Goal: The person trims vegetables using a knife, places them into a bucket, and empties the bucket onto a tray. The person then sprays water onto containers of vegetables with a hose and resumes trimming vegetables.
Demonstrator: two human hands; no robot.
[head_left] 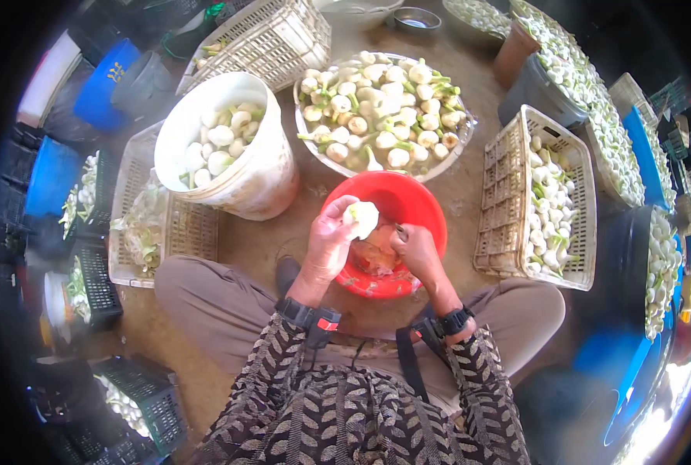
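Above the left side of a red basin (432, 203), my left hand (331, 239) is closed on a pale, peeled bulb (363, 218). My right hand (418, 249) is a fist over the basin's right part, with a small dark tip of something showing at its fingers; the rest of that object is hidden. Pinkish-brown matter (376, 252) lies inside the basin. Just behind it, a wide round tub (469, 132) holds many white bulbs with green stems. A white bucket (272, 174) at the left holds more bulbs.
A cream crate (500, 209) of bulbs stands at the right. At the left are a crate with a plastic bag (194, 229) and a tilted crate (283, 46) farther back. A small metal bowl (418, 19) sits at the back. My crossed legs flank the basin.
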